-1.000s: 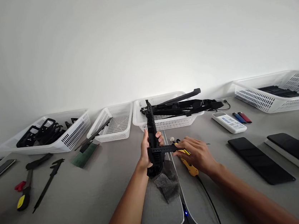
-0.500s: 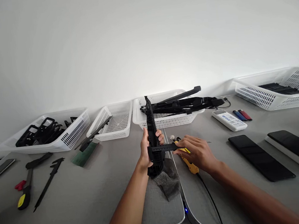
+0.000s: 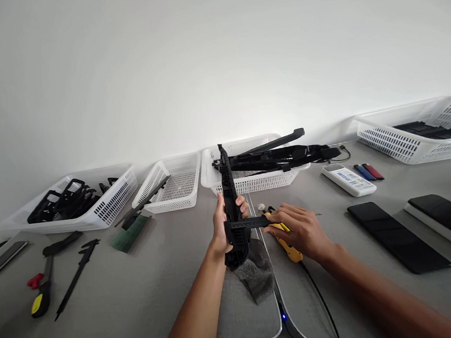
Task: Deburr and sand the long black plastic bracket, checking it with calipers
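My left hand is wrapped round a long black plastic part, which stands lengthwise away from me above the table. In my right hand is a black caliper, its scale lying crosswise over the lower half of the part. The caliper's left end meets the part beside my left palm; I cannot tell whether the jaws grip it. Under my right hand lies a yellow-orange corded tool. A dark grey cloth rests below the part.
Behind stand white baskets with black parts. At left lie a second caliper, a yellow-black handled tool and a green sheet. To the right are a white device, two lighters and a black phone-like slab.
The view has shifted slightly, so the things on the table appear a little displaced. Both hands keep the same hold on the part and the caliper.
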Demonstrator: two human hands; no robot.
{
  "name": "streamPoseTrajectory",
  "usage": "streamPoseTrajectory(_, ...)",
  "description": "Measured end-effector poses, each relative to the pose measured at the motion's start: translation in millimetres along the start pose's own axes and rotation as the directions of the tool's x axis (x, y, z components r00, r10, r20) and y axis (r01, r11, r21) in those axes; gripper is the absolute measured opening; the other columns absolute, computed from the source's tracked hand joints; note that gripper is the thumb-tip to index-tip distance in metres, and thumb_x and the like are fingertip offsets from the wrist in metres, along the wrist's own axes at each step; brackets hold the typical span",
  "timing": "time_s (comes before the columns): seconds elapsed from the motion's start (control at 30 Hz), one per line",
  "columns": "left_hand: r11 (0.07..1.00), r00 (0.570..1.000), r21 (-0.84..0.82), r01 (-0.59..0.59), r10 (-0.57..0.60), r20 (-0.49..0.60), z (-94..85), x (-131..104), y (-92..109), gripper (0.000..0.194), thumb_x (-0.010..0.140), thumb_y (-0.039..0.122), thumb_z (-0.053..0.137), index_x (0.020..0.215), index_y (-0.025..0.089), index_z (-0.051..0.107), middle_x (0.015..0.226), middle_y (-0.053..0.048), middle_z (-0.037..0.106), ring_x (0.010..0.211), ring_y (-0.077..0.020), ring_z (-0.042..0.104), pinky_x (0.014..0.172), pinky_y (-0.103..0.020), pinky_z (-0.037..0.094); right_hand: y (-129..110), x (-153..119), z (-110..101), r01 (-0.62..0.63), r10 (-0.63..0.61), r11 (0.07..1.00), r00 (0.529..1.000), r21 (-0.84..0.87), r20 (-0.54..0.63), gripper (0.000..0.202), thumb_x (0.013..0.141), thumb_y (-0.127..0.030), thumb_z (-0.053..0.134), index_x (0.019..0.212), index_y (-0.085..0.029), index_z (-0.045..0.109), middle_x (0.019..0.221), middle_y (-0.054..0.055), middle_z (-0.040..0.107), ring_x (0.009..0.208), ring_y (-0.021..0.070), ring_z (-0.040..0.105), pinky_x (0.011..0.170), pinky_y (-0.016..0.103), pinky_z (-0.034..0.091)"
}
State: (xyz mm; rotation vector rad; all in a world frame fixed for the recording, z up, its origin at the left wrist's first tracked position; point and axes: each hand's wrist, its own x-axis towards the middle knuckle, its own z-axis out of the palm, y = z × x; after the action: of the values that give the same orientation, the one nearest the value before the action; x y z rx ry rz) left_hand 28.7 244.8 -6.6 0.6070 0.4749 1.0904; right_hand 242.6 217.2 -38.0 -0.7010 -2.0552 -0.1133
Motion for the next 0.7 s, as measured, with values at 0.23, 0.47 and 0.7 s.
streamPoseTrajectory(0.23, 1.0, 0.999, -0.005, -0.009, 0.009, 0.049, -5.4, 1.5, -1.9, 0.06, 0.103, 0.072, 0.047, 0.079, 0.018, 0.058, 0.073, -0.001, 0.044, 0.059, -0.0128, 0.033, 0.054, -0.021, 0.038, -1.5, 1.1, 0.0, 0.018, -0.018, 1.0, 1.0, -0.004, -0.01, 0.01, 0.104, -0.029, 0.072, 0.102, -0.022, 0.066, 0.084, 0.003, 0.075, 0.07, 0.0185, 0.064, 0.065, 0.031, 0.049)
streamPoseTrajectory(0.47, 1.0, 1.0, 0.017, -0.013, 0.012, 0.019, -4.9, 1.6, -1.6, 0.061, 0.102, 0.073, 0.047, 0.078, 0.018, 0.056, 0.072, -0.001, 0.044, 0.059, -0.0129, 0.034, 0.054, -0.022, 0.038, -1.3, -0.6, 1.8, -0.001, 0.001, 1.0, 1.0, -0.012, 0.0, 0.011, 0.105, -0.032, 0.071, 0.101, -0.023, 0.066, 0.084, 0.003, 0.075, 0.071, 0.0183, 0.066, 0.067, 0.031, 0.051)
streamPoseTrajectory(0.7, 1.0, 1.0, 0.006, -0.031, 0.031, 0.002, -3.7, 1.2, -1.7, 0.059, 0.102, 0.072, 0.048, 0.078, 0.019, 0.056, 0.073, -0.001, 0.043, 0.059, -0.013, 0.035, 0.053, -0.022, 0.037, -1.4, -0.4, 1.3, -0.006, 0.006, 1.0, 1.0, -0.014, -0.003, 0.01, 0.103, -0.031, 0.073, 0.102, -0.024, 0.066, 0.084, 0.003, 0.075, 0.069, 0.0186, 0.066, 0.067, 0.031, 0.052)
